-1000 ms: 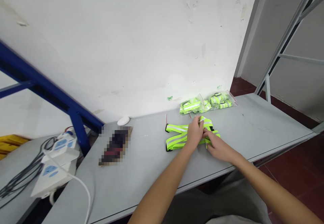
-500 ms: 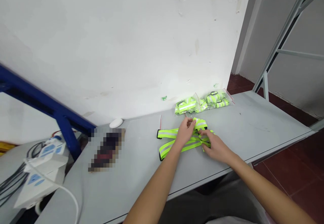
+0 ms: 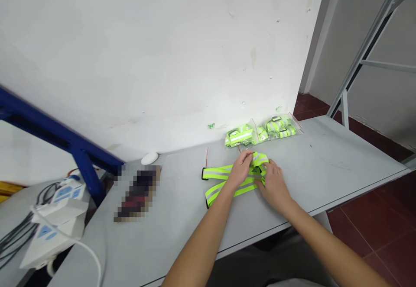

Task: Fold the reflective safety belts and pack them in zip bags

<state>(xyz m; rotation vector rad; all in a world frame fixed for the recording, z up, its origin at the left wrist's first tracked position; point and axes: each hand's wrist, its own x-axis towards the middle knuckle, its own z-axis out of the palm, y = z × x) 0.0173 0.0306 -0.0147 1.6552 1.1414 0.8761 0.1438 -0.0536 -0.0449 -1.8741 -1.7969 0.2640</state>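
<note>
A neon-yellow reflective strap vest (image 3: 224,181) with grey stripes lies on the grey table (image 3: 182,222), its two bands running left to black ends. My left hand (image 3: 241,168) pinches the bunched right part of the straps with fingers closed. My right hand (image 3: 274,184) rests beside it on the same bunch, fingers curled over the fabric. Both hands touch the vest close together.
Clear bags of folded yellow vests (image 3: 261,132) lie against the white wall behind my hands. A blurred dark object (image 3: 138,192) and a white oval item (image 3: 149,158) sit at the left. Power strips with cables (image 3: 52,217) lie far left. A metal rack (image 3: 364,57) stands right.
My right hand has slid up onto the bunched straps, closer to my left hand. The view shifted slightly; the vest's bands lie about the same.
</note>
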